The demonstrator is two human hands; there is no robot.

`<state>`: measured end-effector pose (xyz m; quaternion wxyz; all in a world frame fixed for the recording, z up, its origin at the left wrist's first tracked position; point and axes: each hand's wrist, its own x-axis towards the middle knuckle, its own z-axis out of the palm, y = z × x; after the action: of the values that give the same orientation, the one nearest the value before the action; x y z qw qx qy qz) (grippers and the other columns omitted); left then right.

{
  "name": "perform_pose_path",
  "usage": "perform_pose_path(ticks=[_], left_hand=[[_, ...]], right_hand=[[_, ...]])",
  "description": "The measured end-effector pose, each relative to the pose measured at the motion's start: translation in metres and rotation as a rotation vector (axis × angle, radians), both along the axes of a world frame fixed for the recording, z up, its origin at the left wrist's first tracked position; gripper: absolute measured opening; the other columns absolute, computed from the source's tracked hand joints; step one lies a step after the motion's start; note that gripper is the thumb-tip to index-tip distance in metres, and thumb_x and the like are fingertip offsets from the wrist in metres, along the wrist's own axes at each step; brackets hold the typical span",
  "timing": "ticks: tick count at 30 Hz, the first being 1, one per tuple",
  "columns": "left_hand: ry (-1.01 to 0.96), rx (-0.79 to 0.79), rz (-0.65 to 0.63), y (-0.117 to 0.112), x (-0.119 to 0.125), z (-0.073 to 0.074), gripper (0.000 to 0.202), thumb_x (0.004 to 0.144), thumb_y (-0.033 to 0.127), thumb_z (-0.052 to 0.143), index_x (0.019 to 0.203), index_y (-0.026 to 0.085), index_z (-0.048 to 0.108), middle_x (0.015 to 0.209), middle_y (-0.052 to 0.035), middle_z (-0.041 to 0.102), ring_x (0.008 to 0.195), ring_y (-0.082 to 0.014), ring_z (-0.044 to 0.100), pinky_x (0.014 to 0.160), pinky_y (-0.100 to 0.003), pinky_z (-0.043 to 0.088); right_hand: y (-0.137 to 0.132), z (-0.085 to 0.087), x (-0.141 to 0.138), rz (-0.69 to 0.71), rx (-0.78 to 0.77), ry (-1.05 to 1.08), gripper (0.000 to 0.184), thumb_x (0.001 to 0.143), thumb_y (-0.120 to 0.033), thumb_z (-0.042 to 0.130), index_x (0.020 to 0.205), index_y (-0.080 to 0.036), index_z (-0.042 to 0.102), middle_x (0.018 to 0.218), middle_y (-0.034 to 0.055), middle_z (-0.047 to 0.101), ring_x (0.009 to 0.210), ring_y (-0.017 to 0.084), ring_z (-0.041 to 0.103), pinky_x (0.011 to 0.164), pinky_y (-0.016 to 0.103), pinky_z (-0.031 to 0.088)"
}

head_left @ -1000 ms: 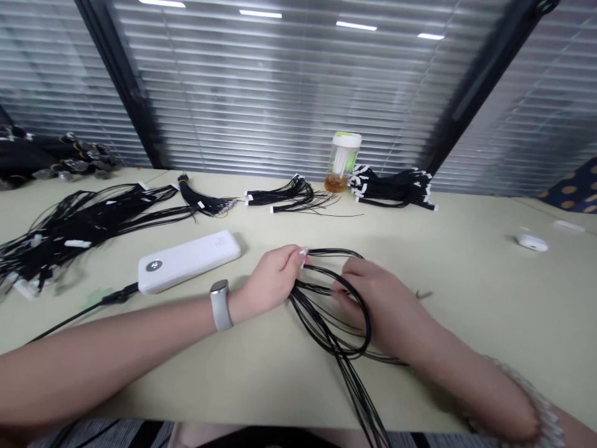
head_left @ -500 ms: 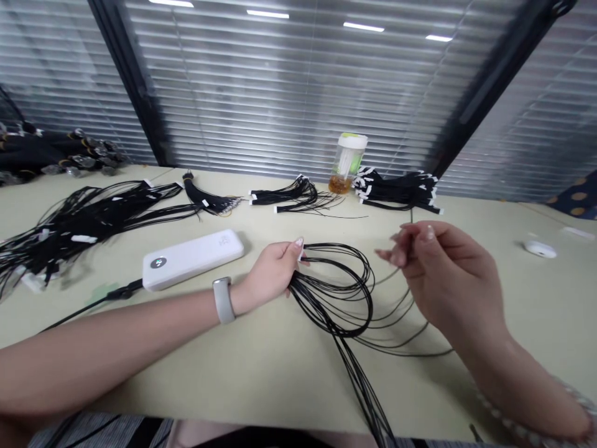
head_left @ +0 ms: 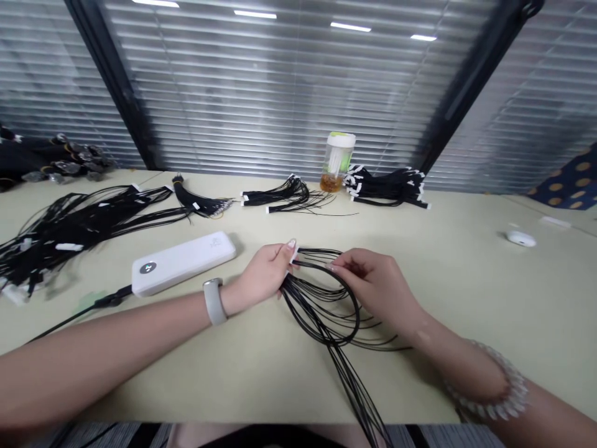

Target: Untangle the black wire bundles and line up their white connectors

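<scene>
Black cords [head_left: 321, 311] loop across the pale tabletop [head_left: 261, 389], their white-tagged ends pinched at the fingertips of the left hand [head_left: 263, 272]. Just beside it, the right hand [head_left: 377, 287] pinches a strand from the same loops between thumb and forefinger. A white power bank [head_left: 183, 263] lies left of the hands, its cable running toward the near edge. Farther off lie 4 tagged cord bundles [head_left: 286, 195] and a plastic jar [head_left: 337, 162].

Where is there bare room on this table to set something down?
Bare tabletop lies between the right hand and the small white object, with a strip behind the white power bank. It is crowded at the left, under loose black cord bundles, and around the looped cords.
</scene>
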<state>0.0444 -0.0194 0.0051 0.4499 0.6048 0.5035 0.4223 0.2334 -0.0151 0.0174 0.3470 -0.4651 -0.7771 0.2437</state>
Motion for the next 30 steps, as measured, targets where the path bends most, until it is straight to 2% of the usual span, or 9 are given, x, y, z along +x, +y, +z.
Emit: perform_pose_path(ticks=[8, 14, 18, 23, 27, 30], left_hand=[[0.042, 0.010, 0.002, -0.0025, 0.0011, 0.0044, 0.042, 0.087, 0.049, 0.035, 0.062, 0.016, 0.046, 0.051, 0.0042, 0.043, 0.032, -0.0054, 0.038, 0.032, -0.019, 0.033], [0.033, 0.020, -0.012, -0.0020, 0.0004, 0.0019, 0.044, 0.085, 0.052, 0.036, 0.062, 0.016, 0.046, 0.050, 0.0045, 0.042, 0.032, -0.0062, 0.038, 0.032, -0.020, 0.033], [0.054, 0.034, -0.024, -0.0017, 0.0006, 0.0005, 0.045, 0.086, 0.052, 0.035, 0.062, 0.016, 0.045, 0.051, 0.0039, 0.043, 0.033, -0.0066, 0.039, 0.033, -0.020, 0.033], [0.127, 0.055, -0.049, -0.0023, 0.0012, 0.0004, 0.045, 0.087, 0.050, 0.032, 0.060, 0.016, 0.044, 0.050, 0.0034, 0.043, 0.036, -0.0077, 0.039, 0.037, -0.020, 0.034], [0.223, 0.181, -0.094, -0.0023, 0.0011, -0.0001, 0.041, 0.087, 0.043, 0.034, 0.058, 0.016, 0.045, 0.052, 0.0023, 0.046, 0.047, -0.0098, 0.043, 0.046, -0.021, 0.038], [0.268, 0.222, -0.118, -0.0025, 0.0012, -0.0007, 0.038, 0.087, 0.038, 0.033, 0.058, 0.017, 0.046, 0.050, 0.0027, 0.046, 0.047, -0.0102, 0.043, 0.046, -0.021, 0.037]], right_hand=[[0.0002, -0.0012, -0.0030, -0.009, 0.079, -0.049, 0.017, 0.080, -0.030, 0.055, 0.070, -0.018, 0.062, 0.063, 0.0009, 0.062, 0.055, 0.011, 0.052, 0.053, 0.024, 0.040], [-0.0016, -0.0012, -0.0020, 0.041, 0.284, -0.117, 0.013, 0.082, -0.022, 0.054, 0.072, -0.018, 0.061, 0.067, 0.0011, 0.061, 0.060, 0.011, 0.052, 0.056, 0.023, 0.039], [-0.0029, -0.0014, -0.0016, 0.114, 0.362, -0.158, 0.017, 0.086, -0.019, 0.048, 0.076, -0.017, 0.062, 0.073, 0.0037, 0.060, 0.065, 0.012, 0.054, 0.060, 0.024, 0.041], [-0.0031, -0.0032, -0.0021, 0.137, 0.379, -0.205, 0.019, 0.087, -0.020, 0.046, 0.078, -0.016, 0.062, 0.072, 0.0043, 0.059, 0.064, 0.012, 0.052, 0.059, 0.023, 0.040], [-0.0027, -0.0040, -0.0049, 0.128, 0.335, -0.283, 0.024, 0.089, -0.028, 0.045, 0.079, -0.016, 0.064, 0.072, 0.0045, 0.059, 0.065, 0.012, 0.053, 0.061, 0.023, 0.039], [-0.0023, -0.0046, -0.0067, 0.102, 0.309, -0.347, 0.028, 0.090, -0.029, 0.042, 0.077, -0.016, 0.063, 0.071, 0.0045, 0.058, 0.065, 0.012, 0.052, 0.061, 0.023, 0.037]])
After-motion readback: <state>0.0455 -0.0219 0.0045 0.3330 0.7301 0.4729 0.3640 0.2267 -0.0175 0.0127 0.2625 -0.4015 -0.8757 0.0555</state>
